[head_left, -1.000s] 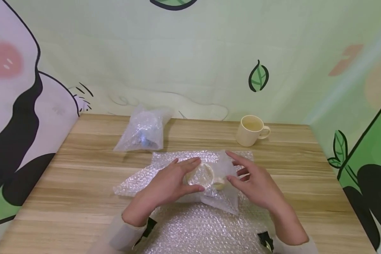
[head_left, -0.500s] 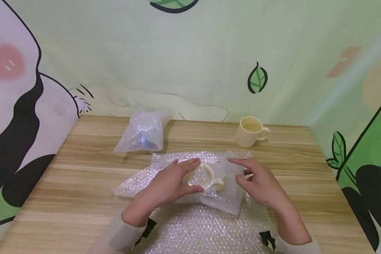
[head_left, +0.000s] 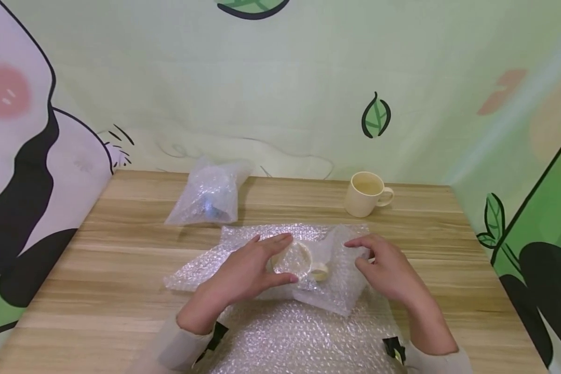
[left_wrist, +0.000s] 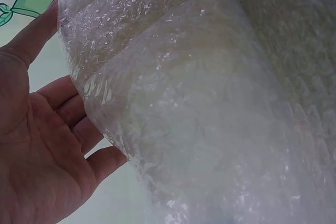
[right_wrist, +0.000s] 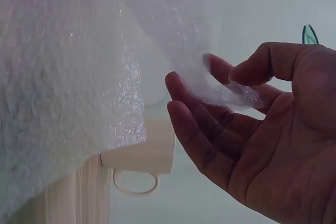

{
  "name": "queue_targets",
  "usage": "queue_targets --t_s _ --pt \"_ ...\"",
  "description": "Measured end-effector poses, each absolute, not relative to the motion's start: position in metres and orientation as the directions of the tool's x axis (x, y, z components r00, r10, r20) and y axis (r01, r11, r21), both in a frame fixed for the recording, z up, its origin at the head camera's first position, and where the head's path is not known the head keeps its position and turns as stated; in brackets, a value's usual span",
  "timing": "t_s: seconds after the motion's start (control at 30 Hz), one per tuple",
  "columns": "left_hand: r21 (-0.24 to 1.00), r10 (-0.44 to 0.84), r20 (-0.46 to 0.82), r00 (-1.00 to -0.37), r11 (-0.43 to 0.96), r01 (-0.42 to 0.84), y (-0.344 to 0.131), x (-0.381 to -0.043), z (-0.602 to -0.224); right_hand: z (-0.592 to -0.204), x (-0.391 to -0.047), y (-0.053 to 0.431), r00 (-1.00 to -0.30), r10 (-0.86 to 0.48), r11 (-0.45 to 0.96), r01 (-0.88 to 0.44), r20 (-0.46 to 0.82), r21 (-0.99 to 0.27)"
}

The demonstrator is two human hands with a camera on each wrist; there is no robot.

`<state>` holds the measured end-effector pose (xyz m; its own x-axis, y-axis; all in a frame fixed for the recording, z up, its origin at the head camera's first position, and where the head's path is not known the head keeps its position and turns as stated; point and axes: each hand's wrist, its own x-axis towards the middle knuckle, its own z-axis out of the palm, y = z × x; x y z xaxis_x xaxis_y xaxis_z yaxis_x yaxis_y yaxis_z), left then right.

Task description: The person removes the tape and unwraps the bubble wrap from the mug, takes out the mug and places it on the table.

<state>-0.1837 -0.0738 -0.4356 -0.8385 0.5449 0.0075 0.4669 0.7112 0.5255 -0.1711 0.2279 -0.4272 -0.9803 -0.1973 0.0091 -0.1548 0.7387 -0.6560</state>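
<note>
A cream mug (head_left: 320,271) lies under a layer of bubble wrap (head_left: 327,301) at the middle of the table. My left hand (head_left: 248,267) rests at its left side, thumb and fingers spread along the wrapped mug. In the left wrist view, the left fingers (left_wrist: 71,106) touch the wrap's outer side and the palm stays off it. With thumb and fingers, my right hand (head_left: 383,265) pinches a loose flap at the right of the mug. The right wrist view shows this thin flap (right_wrist: 220,95) between the right thumb and fingers.
A second cream mug (head_left: 364,195) stands unwrapped at the back right, handle to the right. At the back left sits a bubble-wrapped bundle (head_left: 210,192) with something blue inside. More bubble wrap (head_left: 299,343) spreads toward the front of the wooden table (head_left: 98,259). A printed wall hanging (head_left: 280,104) rises behind.
My right hand has drawn the flap to the right, away from the mug. My left hand stays in place on the wrapped mug.
</note>
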Motion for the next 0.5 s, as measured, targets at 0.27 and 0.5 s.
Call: queue_targets --t_s 0.27,0.5 --pt "0.529 0.544 0.008 -0.839 0.710 0.465 -0.075 -0.183 -0.436 -0.432 -0.176 0.234 -0.981 -0.194 0.770 -0.142 -0.017 -0.622" --pt "0.527 0.542 0.008 -0.840 0.712 0.464 -0.075 -0.183 -0.435 -0.438 -0.181 0.238 -0.986 -0.152 0.793 -0.083 -0.064 -0.604"
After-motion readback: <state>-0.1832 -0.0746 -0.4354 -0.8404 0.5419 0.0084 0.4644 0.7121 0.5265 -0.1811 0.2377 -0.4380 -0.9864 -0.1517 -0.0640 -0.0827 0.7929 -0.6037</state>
